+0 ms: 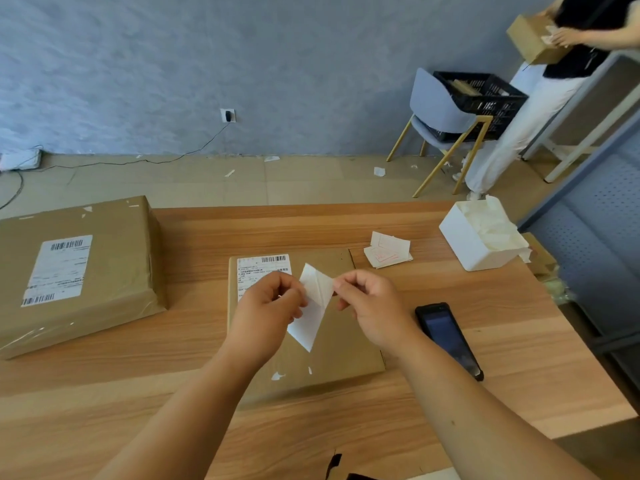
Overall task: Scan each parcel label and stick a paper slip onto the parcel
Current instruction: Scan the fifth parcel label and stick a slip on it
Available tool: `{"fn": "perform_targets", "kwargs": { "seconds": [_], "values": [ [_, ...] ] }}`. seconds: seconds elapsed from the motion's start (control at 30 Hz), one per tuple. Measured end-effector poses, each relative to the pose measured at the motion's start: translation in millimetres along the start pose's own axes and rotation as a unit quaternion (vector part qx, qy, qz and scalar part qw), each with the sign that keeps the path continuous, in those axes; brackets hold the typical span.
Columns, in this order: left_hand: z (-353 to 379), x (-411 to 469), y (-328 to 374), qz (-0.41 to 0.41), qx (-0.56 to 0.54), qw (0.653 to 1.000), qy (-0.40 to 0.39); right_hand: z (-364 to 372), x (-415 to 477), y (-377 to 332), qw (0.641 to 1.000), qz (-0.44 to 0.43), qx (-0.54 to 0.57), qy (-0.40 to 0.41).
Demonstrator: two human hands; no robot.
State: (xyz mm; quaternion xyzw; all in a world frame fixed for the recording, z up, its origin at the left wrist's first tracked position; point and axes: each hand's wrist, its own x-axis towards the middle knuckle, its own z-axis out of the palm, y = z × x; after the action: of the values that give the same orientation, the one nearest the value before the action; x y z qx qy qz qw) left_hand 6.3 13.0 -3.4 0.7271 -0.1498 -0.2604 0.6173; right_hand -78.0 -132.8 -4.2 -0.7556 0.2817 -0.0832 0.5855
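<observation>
Thin white slip (313,303), creased diagonally

Layout of the work surface. A flat parcel (343,344) lay at the centre of the table (485,323), its label (259,268) at the far left corner. A larger parcel (114,271) sat to its left. A scanner (448,337) lay just right of the flat parcel, with a stack of slips (388,252) behind it and a box (474,237) right of the stack. Above the flat parcel, the left hand (266,306) and right hand (370,306) pinched a paper slip (313,306) between them. Beyond the table, a chair (436,112) bore a crate (485,98).
</observation>
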Motion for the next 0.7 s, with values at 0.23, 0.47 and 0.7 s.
{"fn": "perform_targets", "kwargs": {
  "seconds": [0.23, 0.47, 0.7],
  "values": [
    [15, 21, 1, -0.055, -0.065, 0.992, 0.097, -32, 7, 16, 0.979, 0.091, 0.101, 0.15],
    [48, 45, 5, -0.045, -0.009, 0.988, 0.145, -86, 8, 35, 0.932, 0.158, 0.172, 0.278],
    [105, 72, 8, -0.006, 0.083, 0.989, 0.126, -172, 5, 63, 0.936, 0.119, -0.006, 0.332]
  ]
}}
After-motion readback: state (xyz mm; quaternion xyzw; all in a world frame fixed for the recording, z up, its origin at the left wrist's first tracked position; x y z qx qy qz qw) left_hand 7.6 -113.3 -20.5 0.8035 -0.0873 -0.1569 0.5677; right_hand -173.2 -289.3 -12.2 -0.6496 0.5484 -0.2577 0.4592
